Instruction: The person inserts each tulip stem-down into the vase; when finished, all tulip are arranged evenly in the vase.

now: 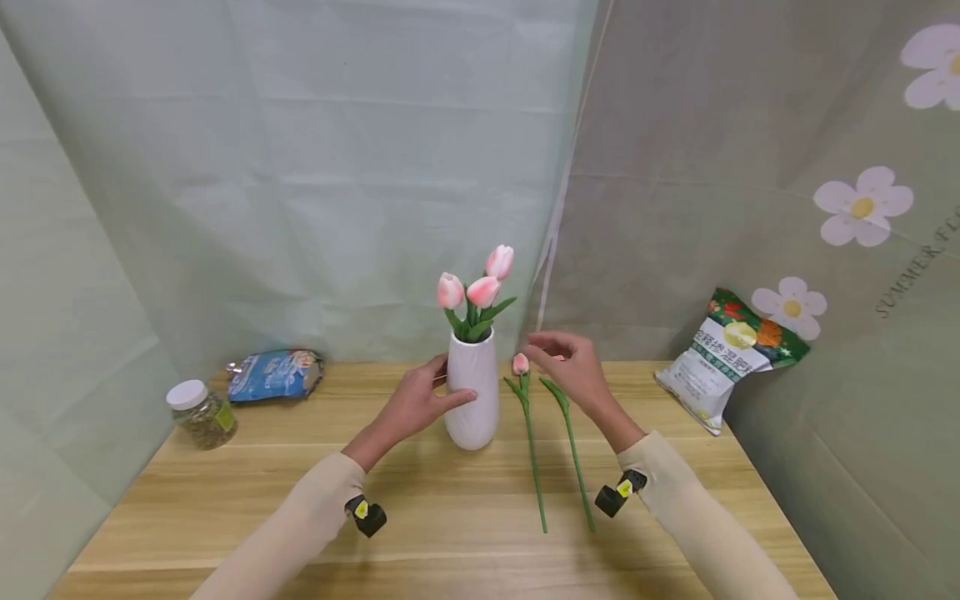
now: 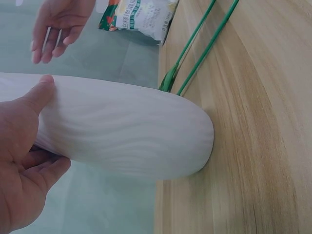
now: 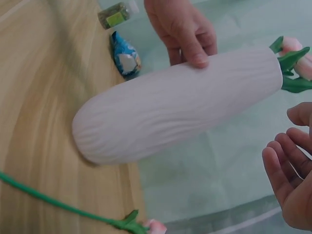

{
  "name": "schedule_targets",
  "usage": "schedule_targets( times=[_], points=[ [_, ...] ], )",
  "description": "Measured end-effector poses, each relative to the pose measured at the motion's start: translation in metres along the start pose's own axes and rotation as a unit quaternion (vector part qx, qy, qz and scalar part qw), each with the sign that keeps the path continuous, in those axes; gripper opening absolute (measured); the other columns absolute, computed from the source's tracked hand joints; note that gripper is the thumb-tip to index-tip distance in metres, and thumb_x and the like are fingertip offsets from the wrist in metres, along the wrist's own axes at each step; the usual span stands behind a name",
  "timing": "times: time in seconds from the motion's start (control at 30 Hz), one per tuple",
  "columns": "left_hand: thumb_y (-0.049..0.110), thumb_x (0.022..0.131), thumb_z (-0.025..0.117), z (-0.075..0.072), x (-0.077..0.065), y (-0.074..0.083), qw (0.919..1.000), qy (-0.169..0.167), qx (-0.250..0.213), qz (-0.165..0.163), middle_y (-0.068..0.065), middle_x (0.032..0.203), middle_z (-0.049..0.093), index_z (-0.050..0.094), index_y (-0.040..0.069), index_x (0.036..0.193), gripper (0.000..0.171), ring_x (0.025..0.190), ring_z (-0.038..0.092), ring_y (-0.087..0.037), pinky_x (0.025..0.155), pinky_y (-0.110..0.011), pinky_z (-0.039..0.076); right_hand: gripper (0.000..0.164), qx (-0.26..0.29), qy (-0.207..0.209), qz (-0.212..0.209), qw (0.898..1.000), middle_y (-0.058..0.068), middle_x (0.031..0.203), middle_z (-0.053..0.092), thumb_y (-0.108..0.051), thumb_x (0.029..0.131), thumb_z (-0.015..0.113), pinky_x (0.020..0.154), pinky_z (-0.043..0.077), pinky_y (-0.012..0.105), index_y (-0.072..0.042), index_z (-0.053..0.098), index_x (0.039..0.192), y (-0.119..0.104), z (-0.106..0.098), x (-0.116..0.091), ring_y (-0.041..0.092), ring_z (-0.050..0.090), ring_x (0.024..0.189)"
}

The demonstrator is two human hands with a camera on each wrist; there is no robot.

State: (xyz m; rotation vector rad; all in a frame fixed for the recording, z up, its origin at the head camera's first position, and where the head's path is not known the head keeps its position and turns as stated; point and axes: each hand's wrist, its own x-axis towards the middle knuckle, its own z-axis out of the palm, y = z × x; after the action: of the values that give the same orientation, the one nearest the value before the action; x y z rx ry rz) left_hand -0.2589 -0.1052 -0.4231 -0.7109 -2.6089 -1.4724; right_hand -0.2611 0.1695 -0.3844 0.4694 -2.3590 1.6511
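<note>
A white ribbed vase (image 1: pixel 474 421) stands upright on the wooden table with several pink tulips (image 1: pixel 483 292) in its mouth. My left hand (image 1: pixel 415 402) grips the vase at its left side, the thumb across the front and the fingers behind, partly hidden. To the right, two more tulips lie side by side: one tulip (image 1: pixel 521 363) shows its pink bloom, while the other tulip (image 1: pixel 573 446) has its bloom mostly covered by my right hand (image 1: pixel 572 368). That hand hovers beside the vase, its fingers loosely bent and holding nothing, as the right wrist view also shows.
At the left stand a white-lidded jar (image 1: pixel 201 414) of dried bits and a blue packet (image 1: pixel 276 374) lying near the back edge. A green and white bag (image 1: pixel 723 358) leans at the back right. Cloth walls (image 1: pixel 375 167) enclose the table (image 1: pixel 450 533).
</note>
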Motion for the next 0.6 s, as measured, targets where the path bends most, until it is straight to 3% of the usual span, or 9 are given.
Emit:
schedule_targets(
  times=[0.13,0.2,0.6],
  points=[
    [0.034,0.089,0.081,0.0,-0.001,0.0,1.0,0.002,0.006,-0.001,-0.02,0.144,0.057,0.048,-0.002,0.147,0.076,0.129,0.06,-0.035,0.105,-0.045,0.054,0.031,-0.03,0.017,0.002,0.999,0.008,0.109,0.075,-0.031,0.094,0.076,0.076,0.059,0.026,-0.009,0.077,0.117,0.01,-0.005,-0.01,0.017,0.068,0.092],
    [0.034,0.089,0.081,-0.001,-0.001,0.0,1.0,0.001,0.006,-0.004,-0.02,0.144,0.057,0.048,-0.002,0.147,0.076,0.129,0.06,-0.035,0.105,-0.045,0.054,0.032,-0.04,0.026,0.003,0.999,0.009,0.109,0.075,-0.03,0.094,0.076,0.077,0.058,0.023,-0.008,0.077,0.117,0.015,-0.008,-0.014,0.016,0.068,0.093],
    [0.035,0.089,0.081,-0.001,0.0,0.0,0.9999,-0.004,0.002,-0.011,-0.019,0.145,0.056,0.047,-0.001,0.148,0.077,0.13,0.059,-0.034,0.105,-0.045,0.054,0.03,-0.068,0.059,0.045,0.995,0.008,0.106,0.077,-0.027,0.091,0.08,0.074,0.057,0.022,-0.008,0.079,0.114,0.048,-0.018,-0.04,0.018,0.071,0.091]
  ],
)
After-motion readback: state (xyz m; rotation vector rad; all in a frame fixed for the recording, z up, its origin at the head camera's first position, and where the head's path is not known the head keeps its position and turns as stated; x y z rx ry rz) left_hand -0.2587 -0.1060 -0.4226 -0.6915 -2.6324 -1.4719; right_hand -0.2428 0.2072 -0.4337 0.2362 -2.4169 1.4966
